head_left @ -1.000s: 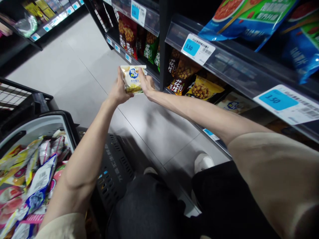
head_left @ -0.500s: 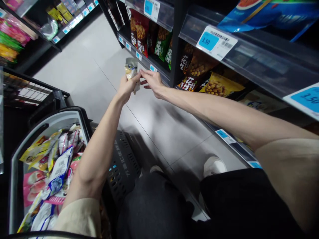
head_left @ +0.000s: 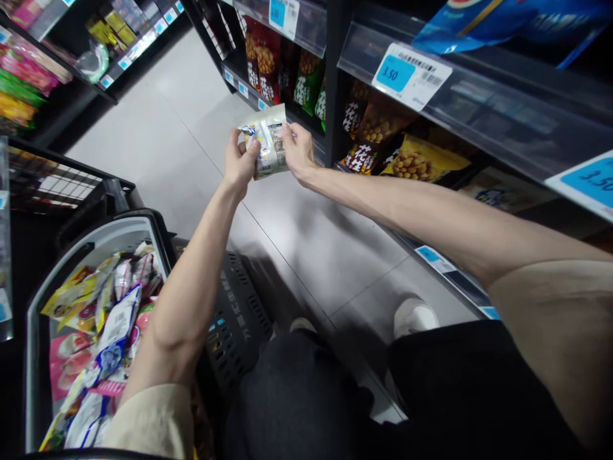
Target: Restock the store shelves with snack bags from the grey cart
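Note:
Between my two hands, above the floor, is a small pale snack bag with printed text and a blue logo. My left hand grips its left edge, thumb on the near face. On the opposite edge my right hand is closed, with the thumb over the front. The bag's printed side faces me, though its small text is too blurred to read. At my left stands a grey shopping basket with a pale rim, filled with several colourful snack bags. My left forearm covers part of it.
On the right, a black shelf carries brown, green and yellow peanut bags behind price tags. A blue bag lies on the upper tier. Another shelf of packets stands at the far left. Tiled floor lies between.
The snack bag has turned from nearly edge-on to its broad printed face. My right hand, earlier beside it with fingertips near my left hand, now grips its right edge.

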A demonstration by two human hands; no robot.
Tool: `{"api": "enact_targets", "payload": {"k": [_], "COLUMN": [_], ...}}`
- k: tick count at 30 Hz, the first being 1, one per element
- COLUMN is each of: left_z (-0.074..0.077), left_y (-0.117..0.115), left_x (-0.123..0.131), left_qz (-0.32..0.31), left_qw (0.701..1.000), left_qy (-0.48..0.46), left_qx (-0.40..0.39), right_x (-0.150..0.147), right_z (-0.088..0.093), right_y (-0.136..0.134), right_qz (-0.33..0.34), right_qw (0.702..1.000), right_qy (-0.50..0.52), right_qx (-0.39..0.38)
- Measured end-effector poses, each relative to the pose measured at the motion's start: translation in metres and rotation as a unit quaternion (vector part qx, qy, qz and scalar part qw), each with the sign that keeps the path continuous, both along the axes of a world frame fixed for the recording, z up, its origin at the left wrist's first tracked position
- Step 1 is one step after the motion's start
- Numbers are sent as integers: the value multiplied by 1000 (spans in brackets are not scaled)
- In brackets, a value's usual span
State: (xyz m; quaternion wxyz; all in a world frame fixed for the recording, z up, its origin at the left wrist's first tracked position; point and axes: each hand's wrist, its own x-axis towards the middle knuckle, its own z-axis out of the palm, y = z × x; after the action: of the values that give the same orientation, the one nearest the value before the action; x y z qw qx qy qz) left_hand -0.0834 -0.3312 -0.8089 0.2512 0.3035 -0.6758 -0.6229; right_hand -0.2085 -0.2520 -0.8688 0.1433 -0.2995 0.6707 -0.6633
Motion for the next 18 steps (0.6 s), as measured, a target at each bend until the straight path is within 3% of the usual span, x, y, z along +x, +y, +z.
{"api": "enact_targets", "payload": {"k": [4,10,14,18], "left_z": [1,14,25,20], "left_y": [-2,9,12,8], "left_x": [3,7,13,11], "left_qz": [-35,-37,-97,-123], "left_qw": [999,997,983,968], "left_qy": [-14,-31,-68,-115], "left_qx": [-18,-66,-142,-187], "right_x": [2,-2,-8,-9], "right_z": [0,1,-1,-5], "right_y": [0,4,10,13], "right_qz": [-29,-35,-45,-42], "right_qw": [998,996,994,995], "right_qy": [15,27,34,50], "right_qx": [47,80,97,81]}}
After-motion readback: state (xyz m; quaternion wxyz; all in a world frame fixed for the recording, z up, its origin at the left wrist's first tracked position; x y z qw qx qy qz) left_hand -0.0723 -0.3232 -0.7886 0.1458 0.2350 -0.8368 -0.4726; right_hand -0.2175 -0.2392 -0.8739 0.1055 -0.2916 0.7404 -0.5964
